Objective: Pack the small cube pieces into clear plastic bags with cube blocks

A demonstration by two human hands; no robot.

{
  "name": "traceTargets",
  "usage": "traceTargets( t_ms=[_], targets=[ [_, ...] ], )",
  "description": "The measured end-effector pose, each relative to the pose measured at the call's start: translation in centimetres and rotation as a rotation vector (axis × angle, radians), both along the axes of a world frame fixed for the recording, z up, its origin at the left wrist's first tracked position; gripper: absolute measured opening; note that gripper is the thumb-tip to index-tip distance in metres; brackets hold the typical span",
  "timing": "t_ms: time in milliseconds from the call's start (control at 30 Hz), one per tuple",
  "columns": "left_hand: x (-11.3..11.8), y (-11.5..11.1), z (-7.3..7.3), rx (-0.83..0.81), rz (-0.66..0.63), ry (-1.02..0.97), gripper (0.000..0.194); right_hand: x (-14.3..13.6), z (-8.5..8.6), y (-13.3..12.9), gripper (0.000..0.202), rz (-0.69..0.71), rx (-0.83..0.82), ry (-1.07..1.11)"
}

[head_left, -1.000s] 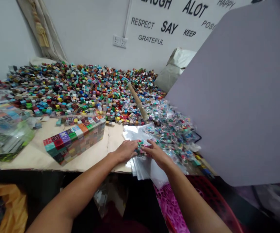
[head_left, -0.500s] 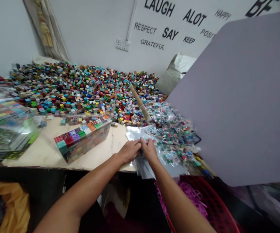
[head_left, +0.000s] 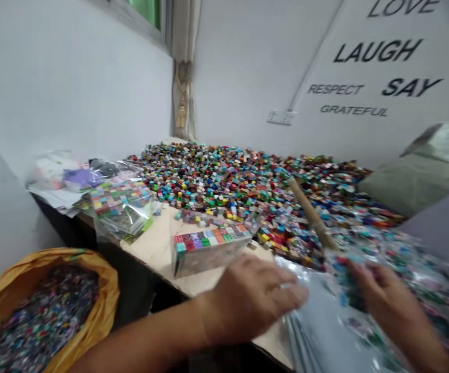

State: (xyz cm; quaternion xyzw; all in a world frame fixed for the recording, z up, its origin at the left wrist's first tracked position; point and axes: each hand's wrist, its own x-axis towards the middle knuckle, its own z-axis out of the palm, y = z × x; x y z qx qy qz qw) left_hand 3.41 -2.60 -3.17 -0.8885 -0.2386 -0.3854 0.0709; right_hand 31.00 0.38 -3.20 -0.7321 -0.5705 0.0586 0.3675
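My right hand (head_left: 391, 305) pinches a small clear plastic packet (head_left: 343, 282) with colourful pieces inside, above a stack of clear plastic bags (head_left: 318, 311). Blur hides the packet's exact contents. To the left, my left hand (head_left: 255, 295) hovers palm down over the table edge, its fingers stretched loosely to the right and slightly smeared, with nothing visible in them. Just behind it stands a long clear-wrapped block of printed cubes (head_left: 209, 248). Similar small filled packets (head_left: 415, 264) lie heaped beyond and beside my right hand.
A large heap of small coloured cubes (head_left: 224, 176) covers the table's back. A wooden stick (head_left: 312, 215) leans across it. Bagged printed sheets (head_left: 121, 207) lie at left. Below stands an orange sack (head_left: 108, 290) full of small pieces. A pale sack (head_left: 415, 181) rests at right.
My hands were together over the plastic bags; they have come apart, the right one carrying the packet. The view has swung left, bringing the orange sack and room corner further in.
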Motion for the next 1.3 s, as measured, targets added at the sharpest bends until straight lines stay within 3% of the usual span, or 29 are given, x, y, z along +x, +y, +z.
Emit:
traceTargets(
  t_ms=[100, 167, 267, 367, 467, 600, 733, 833, 967, 1133, 1300],
  targets=[
    [-5.6, 0.7, 5.5, 0.123, 0.401, 0.055, 0.027, -3.1, 5.4, 1.0, 0.037, 0.119, 0.122, -0.038],
    [-8.0, 1.7, 7.4, 0.072, 0.503, 0.269, 0.022, -5.7, 7.9, 1.7, 0.038, 0.187, 0.255, -0.071],
    [-9.5, 2.4, 8.0, 0.030, 0.582, 0.481, 0.013, -8.2, 8.9, 2.5, 0.043, 0.329, 0.349, -0.040],
    [-9.7, 1.8, 7.5, 0.157, 0.626, 0.455, 0.016, -8.5, 8.2, 3.2, 0.046, 0.430, 0.339, 0.009],
    [-9.8, 0.8, 7.5, 0.229, 0.589, 0.455, 0.022, -8.1, 8.2, 3.7, 0.043, 0.442, 0.399, 0.052],
    [-10.6, 0.5, 8.4, 0.023, 0.619, 0.561, 0.014, -9.8, 10.7, 4.0, 0.034, 0.497, 0.569, -0.006],
    [-11.6, 1.6, 10.3, -0.243, 0.724, 0.581, 0.012, -14.8, 13.2, 4.4, 0.029, 0.734, 0.713, -0.103],
    [-12.3, 2.5, 11.5, -0.486, 0.611, 0.557, 0.012, -18.6, 13.2, 4.9, 0.028, 0.916, 0.762, -0.204],
    [-13.5, 2.7, 11.4, -0.819, 0.341, 0.333, 0.013, -21.2, 11.2, 5.8, 0.025, 1.100, 0.749, -0.361],
    [-14.7, 2.6, 9.9, -0.894, 0.146, 0.101, 0.014, -20.9, 9.1, 7.0, 0.023, 1.210, 0.614, -0.618],
    [-14.6, 2.6, 9.4, -0.866, 0.096, 0.003, 0.008, -21.0, 8.8, 7.9, 0.014, 1.428, 0.246, -0.827]
  ],
)
